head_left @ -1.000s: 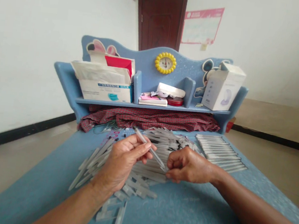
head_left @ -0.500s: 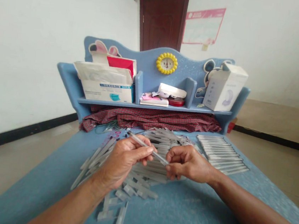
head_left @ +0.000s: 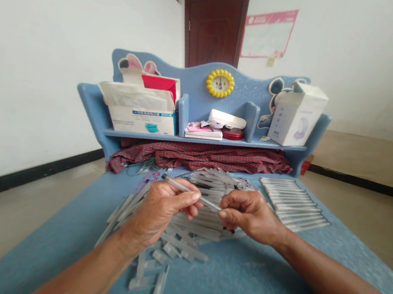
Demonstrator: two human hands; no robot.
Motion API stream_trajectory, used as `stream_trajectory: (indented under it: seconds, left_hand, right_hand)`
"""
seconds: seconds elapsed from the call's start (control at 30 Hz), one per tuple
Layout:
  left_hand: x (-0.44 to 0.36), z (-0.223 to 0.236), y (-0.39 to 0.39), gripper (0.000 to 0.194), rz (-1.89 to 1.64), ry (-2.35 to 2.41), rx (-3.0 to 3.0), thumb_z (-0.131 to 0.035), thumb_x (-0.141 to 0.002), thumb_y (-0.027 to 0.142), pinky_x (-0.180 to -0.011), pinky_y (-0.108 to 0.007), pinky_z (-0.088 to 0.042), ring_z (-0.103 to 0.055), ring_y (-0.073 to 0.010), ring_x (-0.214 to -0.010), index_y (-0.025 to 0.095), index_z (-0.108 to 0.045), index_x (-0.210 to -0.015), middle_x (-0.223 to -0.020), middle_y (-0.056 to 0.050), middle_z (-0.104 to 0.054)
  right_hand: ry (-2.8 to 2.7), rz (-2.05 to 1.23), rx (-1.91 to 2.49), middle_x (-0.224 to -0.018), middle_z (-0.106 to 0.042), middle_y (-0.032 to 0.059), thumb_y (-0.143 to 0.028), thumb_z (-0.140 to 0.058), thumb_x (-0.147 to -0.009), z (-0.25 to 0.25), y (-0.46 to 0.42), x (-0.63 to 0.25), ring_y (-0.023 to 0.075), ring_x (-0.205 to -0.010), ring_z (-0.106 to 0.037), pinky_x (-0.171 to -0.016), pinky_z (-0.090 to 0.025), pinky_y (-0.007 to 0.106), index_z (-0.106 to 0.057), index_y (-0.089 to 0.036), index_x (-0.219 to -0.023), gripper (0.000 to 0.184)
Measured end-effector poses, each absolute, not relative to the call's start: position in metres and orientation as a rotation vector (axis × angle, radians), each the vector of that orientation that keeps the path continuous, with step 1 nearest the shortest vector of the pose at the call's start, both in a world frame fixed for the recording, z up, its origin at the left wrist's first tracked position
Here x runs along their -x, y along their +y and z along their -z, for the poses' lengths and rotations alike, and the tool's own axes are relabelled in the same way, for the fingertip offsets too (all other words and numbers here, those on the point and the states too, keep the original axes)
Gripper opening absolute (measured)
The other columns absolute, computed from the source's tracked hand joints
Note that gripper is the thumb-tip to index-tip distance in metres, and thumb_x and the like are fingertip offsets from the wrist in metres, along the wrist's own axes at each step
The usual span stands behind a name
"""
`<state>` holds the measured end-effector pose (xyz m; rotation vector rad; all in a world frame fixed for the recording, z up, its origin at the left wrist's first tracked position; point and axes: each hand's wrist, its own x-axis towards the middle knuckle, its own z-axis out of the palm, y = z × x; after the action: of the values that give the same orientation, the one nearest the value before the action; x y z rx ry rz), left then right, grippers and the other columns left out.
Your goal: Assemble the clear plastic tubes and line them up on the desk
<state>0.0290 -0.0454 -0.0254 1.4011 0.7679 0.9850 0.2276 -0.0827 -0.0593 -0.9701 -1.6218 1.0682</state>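
Observation:
A slim translucent pen point(head_left: 208, 204) with a dark end at the upper left slants between my hands above the table. My left hand point(head_left: 171, 205) is closed around its middle, thumb on top. The thumb and fingers of my right hand point(head_left: 245, 214) pinch its lower right end, and they hide the tip. Under and behind my hands spreads a heap of loose clear pen parts point(head_left: 213, 186). Short clear pen caps point(head_left: 159, 281) lie in front of the heap. Off to the right, finished-looking pens point(head_left: 293, 206) lie side by side in a neat row.
The blue table point(head_left: 238, 282) has a raised shelf point(head_left: 197, 141) at its back. On it stand a mask box point(head_left: 143, 120), a red round tin point(head_left: 232, 134) and a white box point(head_left: 296, 115). A checked cloth point(head_left: 202, 157) lies bunched below the shelf.
The pen has slid slightly up and left through my left hand, and my right fingers have closed in on its lower end. The rest stays in place.

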Motion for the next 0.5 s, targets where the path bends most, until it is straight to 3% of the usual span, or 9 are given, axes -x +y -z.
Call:
stream_trajectory:
  seconds: [0.5]
  left_hand:
    - [-0.0381,0.0353,-0.0529,0.016,-1.035,0.71,-1.213,-0.073,-0.065,0.023,-0.05,-0.027,-0.048,-0.061,-0.0159,-0.05,0.014,-0.062,-0.074,-0.059,-0.004,-0.069]
  right_hand:
    - [-1.75,-0.783,1.004,-0.052,-0.053,-0.0029,-0.031,-0.061,-0.08,0.0587,-0.0862,-0.2279,0.0083,-0.046,-0.045,-0.046,-0.037,0.021,-0.057,-0.016,-0.069,0.019]
